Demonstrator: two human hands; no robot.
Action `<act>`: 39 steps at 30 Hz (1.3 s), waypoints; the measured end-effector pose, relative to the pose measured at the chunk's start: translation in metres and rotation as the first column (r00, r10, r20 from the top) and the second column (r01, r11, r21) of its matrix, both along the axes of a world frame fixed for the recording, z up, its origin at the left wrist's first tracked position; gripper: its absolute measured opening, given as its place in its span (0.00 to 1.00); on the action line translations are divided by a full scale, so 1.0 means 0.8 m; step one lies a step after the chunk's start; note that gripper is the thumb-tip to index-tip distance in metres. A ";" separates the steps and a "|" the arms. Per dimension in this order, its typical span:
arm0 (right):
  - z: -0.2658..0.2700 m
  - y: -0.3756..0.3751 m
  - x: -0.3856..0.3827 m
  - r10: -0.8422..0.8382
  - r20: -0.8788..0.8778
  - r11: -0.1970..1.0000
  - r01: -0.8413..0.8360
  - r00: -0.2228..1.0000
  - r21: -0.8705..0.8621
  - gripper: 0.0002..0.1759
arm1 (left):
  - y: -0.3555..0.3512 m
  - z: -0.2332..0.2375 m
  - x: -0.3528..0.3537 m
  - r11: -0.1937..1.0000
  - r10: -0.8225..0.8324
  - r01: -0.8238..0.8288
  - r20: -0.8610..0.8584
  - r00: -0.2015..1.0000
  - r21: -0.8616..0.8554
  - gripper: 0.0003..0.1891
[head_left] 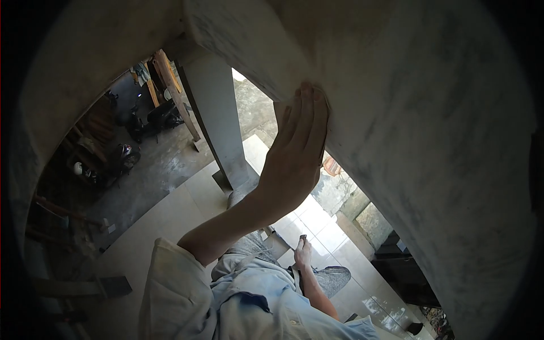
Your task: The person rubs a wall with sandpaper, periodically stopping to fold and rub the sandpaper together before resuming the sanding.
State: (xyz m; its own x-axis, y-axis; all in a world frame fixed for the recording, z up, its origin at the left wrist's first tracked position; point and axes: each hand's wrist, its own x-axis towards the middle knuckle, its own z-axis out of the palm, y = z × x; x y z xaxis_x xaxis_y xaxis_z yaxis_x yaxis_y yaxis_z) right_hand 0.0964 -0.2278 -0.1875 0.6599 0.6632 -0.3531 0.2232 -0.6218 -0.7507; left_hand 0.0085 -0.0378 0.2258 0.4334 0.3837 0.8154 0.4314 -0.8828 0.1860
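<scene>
My left hand reaches up from the left sleeve. Its fingers are stretched out against a grey-veined, pale surface that looks like marble. The palm side is hidden, and a thin edge shows beside the fingertips. Lower down, near my legs, my right hand is closed around a small dark object, perhaps a handle. What the object is, I cannot make out.
A grey upright panel stands left of my left hand. Beyond it are motorbikes and leaning wooden boards. Pale floor tiles lie below. At the lower right is a black box-like object.
</scene>
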 end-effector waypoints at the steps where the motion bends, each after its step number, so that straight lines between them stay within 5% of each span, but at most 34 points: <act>1: 0.000 0.000 0.000 -0.009 0.005 1.000 0.009 1.000 -0.007 0.24 | 0.005 -0.010 -0.001 0.999 -0.048 0.048 0.012 0.999 -0.018 0.33; 6: -0.013 -0.010 0.003 -0.010 0.028 1.000 0.010 1.000 0.001 0.24 | 0.003 -0.033 0.012 0.966 -0.215 0.239 0.205 0.955 -0.101 0.37; 10: -0.009 -0.008 0.005 0.000 0.016 1.000 0.000 1.000 -0.003 0.24 | 0.008 -0.036 0.016 0.971 -0.208 0.228 0.215 0.954 -0.071 0.36; 15: -0.013 -0.012 0.005 -0.024 0.029 1.000 0.024 0.999 0.001 0.23 | 0.046 -0.024 0.012 0.992 -0.083 0.111 0.334 0.939 -0.065 0.27; 21: -0.017 -0.015 -0.002 -0.025 0.031 1.000 0.025 0.999 -0.002 0.23 | 0.072 0.016 0.000 0.983 0.055 0.015 0.372 0.926 -0.182 0.27; 25: -0.027 -0.009 0.006 0.003 0.056 1.000 -0.003 0.998 0.001 0.23 | 0.030 -0.026 0.009 0.995 0.091 -0.080 0.217 0.972 -0.058 0.27; 31: -0.015 -0.014 0.001 -0.008 0.031 1.000 0.008 0.999 -0.001 0.24 | 0.108 0.049 0.010 0.992 0.100 -0.121 0.436 0.895 0.022 0.26; 35: -0.021 -0.011 0.005 -0.012 0.033 1.000 0.011 0.999 0.018 0.24 | 0.044 -0.001 0.014 0.989 0.123 -0.141 0.285 0.951 0.043 0.25; 39: -0.022 -0.011 0.006 -0.004 0.034 0.999 0.002 0.999 0.039 0.22 | 0.076 0.030 0.004 0.976 0.182 -0.209 0.293 0.939 0.062 0.25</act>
